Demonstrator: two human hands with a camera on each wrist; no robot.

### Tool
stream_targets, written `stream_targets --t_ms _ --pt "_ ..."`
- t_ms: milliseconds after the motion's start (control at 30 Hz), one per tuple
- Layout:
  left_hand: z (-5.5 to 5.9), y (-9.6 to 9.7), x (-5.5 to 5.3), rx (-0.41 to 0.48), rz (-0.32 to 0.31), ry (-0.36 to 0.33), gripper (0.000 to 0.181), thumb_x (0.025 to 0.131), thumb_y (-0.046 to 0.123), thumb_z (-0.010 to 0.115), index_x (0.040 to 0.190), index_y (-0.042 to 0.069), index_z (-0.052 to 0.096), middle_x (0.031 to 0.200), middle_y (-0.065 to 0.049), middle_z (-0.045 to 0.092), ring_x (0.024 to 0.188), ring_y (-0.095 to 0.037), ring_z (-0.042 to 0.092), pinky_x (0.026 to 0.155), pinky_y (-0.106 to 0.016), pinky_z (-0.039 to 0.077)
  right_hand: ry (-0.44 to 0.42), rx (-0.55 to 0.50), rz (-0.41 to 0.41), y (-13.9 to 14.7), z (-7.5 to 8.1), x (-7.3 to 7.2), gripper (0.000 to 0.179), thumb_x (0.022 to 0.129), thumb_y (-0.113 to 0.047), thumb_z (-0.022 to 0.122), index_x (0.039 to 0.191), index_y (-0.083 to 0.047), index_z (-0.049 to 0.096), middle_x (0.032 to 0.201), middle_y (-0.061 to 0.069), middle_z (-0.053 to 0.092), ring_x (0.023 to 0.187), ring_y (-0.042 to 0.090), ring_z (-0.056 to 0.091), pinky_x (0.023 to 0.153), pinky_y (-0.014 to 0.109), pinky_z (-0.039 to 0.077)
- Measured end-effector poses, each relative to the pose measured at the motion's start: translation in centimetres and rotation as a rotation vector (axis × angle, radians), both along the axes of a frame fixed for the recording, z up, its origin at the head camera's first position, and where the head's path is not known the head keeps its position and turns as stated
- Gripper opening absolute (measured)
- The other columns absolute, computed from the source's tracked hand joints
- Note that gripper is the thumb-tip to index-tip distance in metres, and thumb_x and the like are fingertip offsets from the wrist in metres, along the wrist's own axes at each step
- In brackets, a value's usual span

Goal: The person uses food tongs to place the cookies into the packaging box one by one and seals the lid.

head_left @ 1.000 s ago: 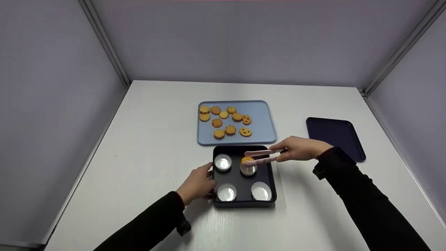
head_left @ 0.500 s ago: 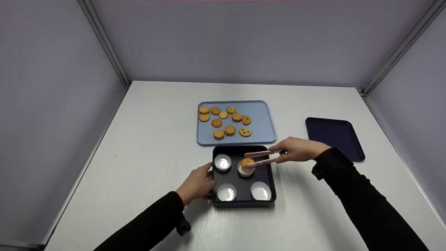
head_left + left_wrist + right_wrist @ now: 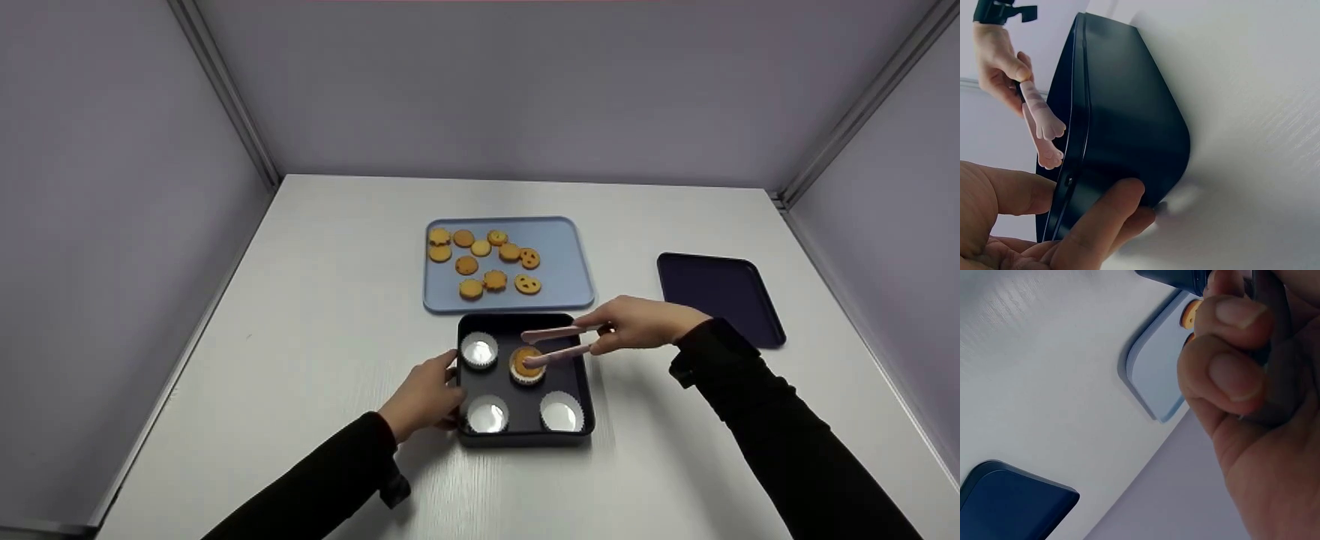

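Right hand curled round the far end of pink tongs, thumb and fingers pinching the two arms; tips parted a little, the lower one resting on a round cookie now seated in a white paper cup at the far right of a black square tin. Cookie likely light, dry and brittle, apt to chip or crack under a hard squeeze; best taken by opposite edges with a gentle pinch, never pressed flat on the face. Paper cup thin and soft, easily tipped or dragged if the tongs catch its rim.

Left hand at the tin's left wall, fingers curled over the rim and against the side; in the left wrist view, a fingertip lying on the dark outer wall and the thumb over the rim, gripping it in place. Tin probably stiff and smooth, inclined to slide on the white table unless held.

Three more cups, all unfilled, in the tin: far left, near left, near right. Beyond the tin, a pale blue tray carrying further cookies; to the right, a dark navy tray.
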State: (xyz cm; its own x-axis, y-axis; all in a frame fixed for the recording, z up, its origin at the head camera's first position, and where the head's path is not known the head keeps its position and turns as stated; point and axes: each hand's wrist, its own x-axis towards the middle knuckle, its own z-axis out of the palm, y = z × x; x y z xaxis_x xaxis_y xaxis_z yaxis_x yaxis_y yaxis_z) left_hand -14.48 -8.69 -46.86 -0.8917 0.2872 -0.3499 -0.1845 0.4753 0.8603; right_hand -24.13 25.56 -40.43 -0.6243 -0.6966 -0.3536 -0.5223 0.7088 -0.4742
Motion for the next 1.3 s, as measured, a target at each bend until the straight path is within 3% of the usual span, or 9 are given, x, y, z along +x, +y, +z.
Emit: stream_targets --t_ms 367,633,800,967,1133,1300 --pt "0.0 0.0 0.0 -0.011 0.005 0.031 0.077 0.085 -0.005 0.056 0.157 -0.005 0.03 0.149 -0.032 0.047 0.137 -0.041 0.049 0.06 -0.036 0.065 -0.016 -0.066 -0.066 0.4 0.0 -0.3 0.055 0.097 -0.027 0.069 0.147 -0.008 0.057 0.085 -0.006 0.061 0.078 0.012 0.052 0.069 0.027 0.043" --pt "0.0 0.1 0.0 0.01 0.012 0.008 0.077 0.086 -0.004 0.056 0.158 -0.005 0.028 0.15 -0.033 0.045 0.132 -0.042 0.054 0.059 -0.038 0.065 0.075 -0.175 -0.18 0.6 -0.4 -1.1 0.058 0.101 -0.025 0.066 0.152 -0.005 0.048 0.088 0.0 0.052 0.078 0.017 0.047 0.07 0.034 0.038" --pt "0.0 0.1 0.0 0.005 0.015 0.005 0.077 0.086 -0.005 0.056 0.158 -0.005 0.029 0.15 -0.033 0.045 0.126 -0.041 0.059 0.058 -0.038 0.065 0.193 -0.142 -0.248 0.1 -1.0 -1.5 0.062 0.101 -0.022 0.065 0.153 0.002 0.043 0.084 0.004 0.051 0.074 0.018 0.044 0.067 0.035 0.035" --pt "0.0 0.1 0.0 0.027 0.013 -0.005 0.078 0.085 -0.006 0.054 0.159 -0.003 0.028 0.151 -0.033 0.044 0.119 -0.039 0.063 0.059 -0.039 0.065 0.191 -0.07 -0.306 -0.3 -1.9 -2.1 0.065 0.102 -0.024 0.063 0.153 0.008 0.038 0.085 0.01 0.059 0.071 0.019 0.048 0.065 0.036 0.039" --pt "0.0 0.0 0.0 0.028 0.01 -0.008 0.078 0.085 -0.006 0.055 0.158 -0.003 0.029 0.15 -0.033 0.045 0.114 -0.038 0.066 0.059 -0.04 0.065 0.206 -0.027 -0.318 -1.1 -2.8 -2.6 0.063 0.103 -0.023 0.061 0.151 0.011 0.039 0.109 0.027 0.066 0.091 0.035 0.064 0.081 0.05 0.053" --pt "0.1 0.1 0.0 0.004 0.013 0.014 0.078 0.084 -0.004 0.056 0.158 -0.005 0.03 0.148 -0.033 0.047 0.127 -0.041 0.058 0.057 -0.038 0.065 0.244 0.027 -0.317 -2.1 -3.3 -2.8 0.062 0.103 -0.024 0.061 0.149 0.012 0.041 0.129 0.037 0.059 0.119 0.05 0.058 0.102 0.061 0.049"
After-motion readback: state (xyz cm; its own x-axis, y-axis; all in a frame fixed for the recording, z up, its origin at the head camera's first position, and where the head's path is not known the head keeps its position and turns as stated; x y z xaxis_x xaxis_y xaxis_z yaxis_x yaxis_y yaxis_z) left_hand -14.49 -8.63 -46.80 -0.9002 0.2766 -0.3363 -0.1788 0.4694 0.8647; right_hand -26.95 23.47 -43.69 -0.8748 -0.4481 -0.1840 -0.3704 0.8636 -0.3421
